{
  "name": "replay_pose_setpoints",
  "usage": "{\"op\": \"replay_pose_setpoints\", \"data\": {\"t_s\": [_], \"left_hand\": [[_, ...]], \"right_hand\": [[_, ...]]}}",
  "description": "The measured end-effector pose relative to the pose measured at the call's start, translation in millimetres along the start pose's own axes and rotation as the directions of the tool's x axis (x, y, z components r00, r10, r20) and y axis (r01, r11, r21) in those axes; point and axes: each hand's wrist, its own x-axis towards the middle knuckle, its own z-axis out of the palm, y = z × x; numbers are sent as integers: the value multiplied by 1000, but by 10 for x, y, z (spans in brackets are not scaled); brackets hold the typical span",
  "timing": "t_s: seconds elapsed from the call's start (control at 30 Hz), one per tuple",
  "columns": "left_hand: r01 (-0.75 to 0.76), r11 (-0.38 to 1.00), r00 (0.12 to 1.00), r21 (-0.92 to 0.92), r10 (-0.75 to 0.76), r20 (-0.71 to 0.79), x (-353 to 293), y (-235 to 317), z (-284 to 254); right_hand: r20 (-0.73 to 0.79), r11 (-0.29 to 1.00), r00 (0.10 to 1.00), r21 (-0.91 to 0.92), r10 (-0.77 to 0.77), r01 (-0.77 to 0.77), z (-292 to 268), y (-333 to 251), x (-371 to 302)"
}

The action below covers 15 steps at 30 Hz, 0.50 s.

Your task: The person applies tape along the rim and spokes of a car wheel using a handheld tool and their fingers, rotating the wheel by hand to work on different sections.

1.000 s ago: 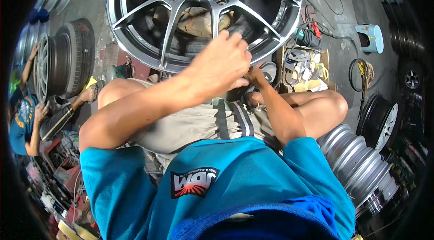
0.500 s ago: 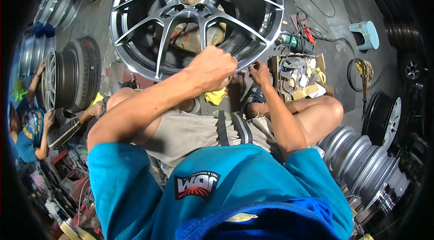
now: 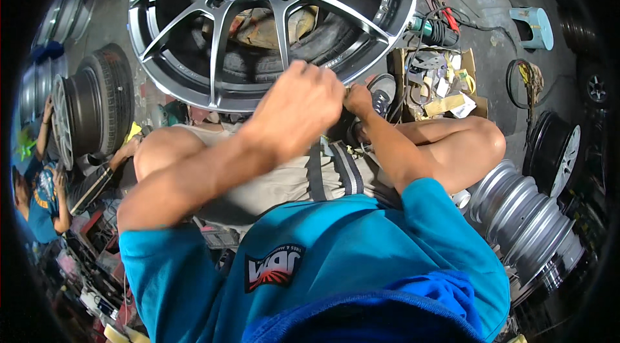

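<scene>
In front of me a silver multi-spoke alloy wheel (image 3: 218, 65) lies tilted, its near rim edge close to my hands. A tire (image 3: 258, 72) shows behind its spokes. My left hand (image 3: 300, 107) is closed in a fist just in front of the rim's near edge, slightly smeared by motion. Beside it, my right hand (image 3: 359, 100) is closed with fingers curled at the rim's near right edge. What either hand holds, if anything, is hidden.
Right of the wheel stand a carton of discs and scraps (image 3: 445, 84), a green power tool (image 3: 433, 30) and a light-blue stool (image 3: 535, 28). Stacked silver rims (image 3: 523, 214) lie at lower right. At far left sits another person (image 3: 45, 194) near a tired wheel (image 3: 106, 104).
My left hand has shifted slightly down toward me. The right hand has moved left, close to it. The wheel appears lower and larger in view, and the yellow cloth is now hidden.
</scene>
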Motion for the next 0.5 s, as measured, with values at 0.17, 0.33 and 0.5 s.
{"op": "replay_pose_setpoints", "data": {"t_s": [0.17, 0.33, 0.5], "left_hand": [[-112, 977, 992, -183, 120, 33, -321, 308, -229], [-198, 961, 979, -194, 205, 19, -265, 212, -146], [-230, 921, 960, -315, 267, 81, -291, 186, -463]], "right_hand": [[-3, 996, 998, 68, -58, 58, 229, -45, 31], [-237, 911, 937, 264, -255, 315, 486, 340, 12], [-101, 771, 936, 541, -338, 336, 164, 318, -339]]}}
